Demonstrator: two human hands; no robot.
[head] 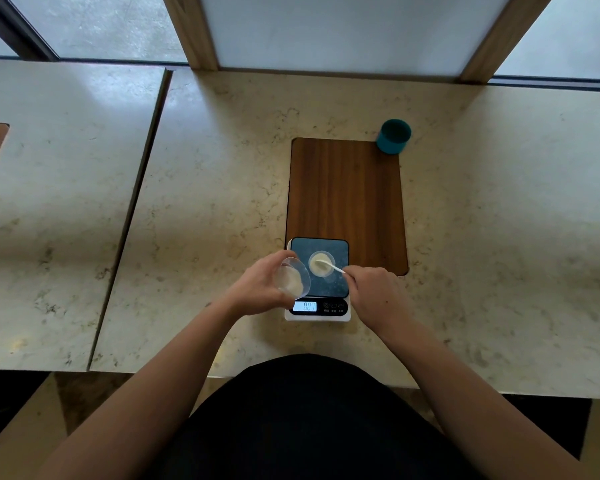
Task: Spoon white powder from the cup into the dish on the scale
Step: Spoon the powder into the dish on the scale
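The fingers of the right hand pinch the handle end of a small white plastic spoon, whose bowl reaches over the shallow clear round dish standing on the dark platform of the white digital kitchen scale. The fingers of the left hand wrap around a clear plastic cup, held tilted with its mouth turned toward the dish, just beside the scale's left edge and lifted off the counter. White powder lies in the lower side of the cup.

A pale layer already covers the bottom of the dish, and the lit display shows a low reading, though its digits are too small to trust. Judging by this, the spooning is under way: some powder is transferred, a good share remains in the cup, and more scoops look needed. Whether the spoon is loaded or emptied cannot be told.

The scale sits at the near end of a dark wooden inlay panel set into the marbled beige stone counter. A teal cylindrical cup stands at the panel's far right corner, well apart. Behind are wood-framed frosted windows; a second counter section adjoins on the left.
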